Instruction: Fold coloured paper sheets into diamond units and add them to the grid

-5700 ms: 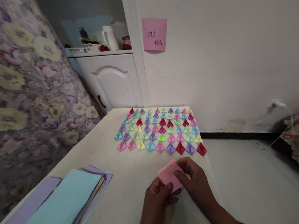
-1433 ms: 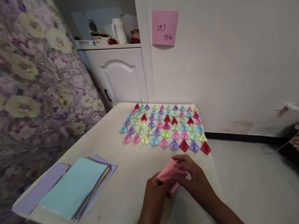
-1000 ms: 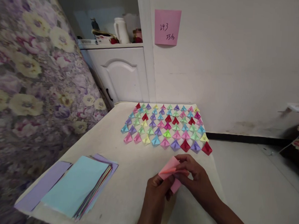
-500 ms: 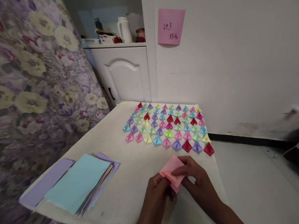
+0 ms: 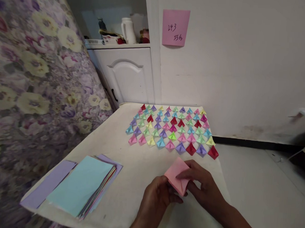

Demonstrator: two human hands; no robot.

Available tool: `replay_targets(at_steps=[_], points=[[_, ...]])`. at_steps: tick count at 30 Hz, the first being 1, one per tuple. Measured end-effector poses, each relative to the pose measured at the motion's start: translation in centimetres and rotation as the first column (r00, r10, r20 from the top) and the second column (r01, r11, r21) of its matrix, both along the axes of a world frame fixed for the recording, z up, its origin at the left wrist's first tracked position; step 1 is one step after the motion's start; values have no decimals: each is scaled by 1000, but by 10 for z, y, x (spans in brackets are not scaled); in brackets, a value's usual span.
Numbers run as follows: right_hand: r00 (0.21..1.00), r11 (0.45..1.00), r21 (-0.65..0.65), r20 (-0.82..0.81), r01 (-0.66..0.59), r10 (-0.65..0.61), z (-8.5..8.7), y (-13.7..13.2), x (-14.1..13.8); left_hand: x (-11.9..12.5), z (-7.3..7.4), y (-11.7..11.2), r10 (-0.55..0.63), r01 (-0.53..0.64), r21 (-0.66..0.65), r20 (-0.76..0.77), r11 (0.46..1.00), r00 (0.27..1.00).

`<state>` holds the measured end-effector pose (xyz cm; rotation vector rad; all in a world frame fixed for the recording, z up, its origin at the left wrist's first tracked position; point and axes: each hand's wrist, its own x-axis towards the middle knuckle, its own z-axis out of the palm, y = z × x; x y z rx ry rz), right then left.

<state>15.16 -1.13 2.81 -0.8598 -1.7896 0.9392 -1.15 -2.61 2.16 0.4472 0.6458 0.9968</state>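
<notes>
On the table [image 5: 99, 141], rows of folded papers [image 5: 172, 128] from the far edge toward the middle, along the right edge; at the near left corner, a stack of sheets [image 5: 82, 185] with a loose sheet [image 5: 48, 183] just left. Above the near right part, a folded sheet [image 5: 174, 172] between left hand [image 5: 156, 195] and right hand [image 5: 202, 180]. Behind the far edge, a cabinet [image 5: 127, 73] at left and a wall [image 5: 235, 64] at right.

Cream tbl [image 5: 116, 191] w/ paper stack [image 5: 82, 185], folded pcs [image 5: 173, 128]
</notes>
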Motion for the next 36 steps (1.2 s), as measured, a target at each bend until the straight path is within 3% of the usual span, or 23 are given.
replay_targets(at_steps=[5,10,14,18,22,25,30,36], points=[[993,994,109,115,-18,6,-3,2,4,1,7,2,-9,9,-36,5,999,1000],[987,992,121,158,-40,21,-5,1,2,5,5,0,60,-55,36,-173,998,983],[992,997,28,103,-73,70,2,-1,3,5,-2,0,74,-47,112,-258,993,963],[998,982,-175,-4,-63,63,12,-1,9,4,-3,3,120,-74,134,-378,988,918],[992,932,-362,-108,25,-68,7,2,4,4,-3,5,184,-110,169,-533,980,826],[981,901,-423,-110,98,-158,-2,3,-5,5,-3,5,210,-108,205,-580,973,787],[959,873,-476,-182,107,-217,-15,6,-11,5,-3,5,200,-91,209,-587,974,785],[964,862,-504,-204,48,-173,-22,8,-11,7,-8,4,183,-103,181,-505,978,844]])
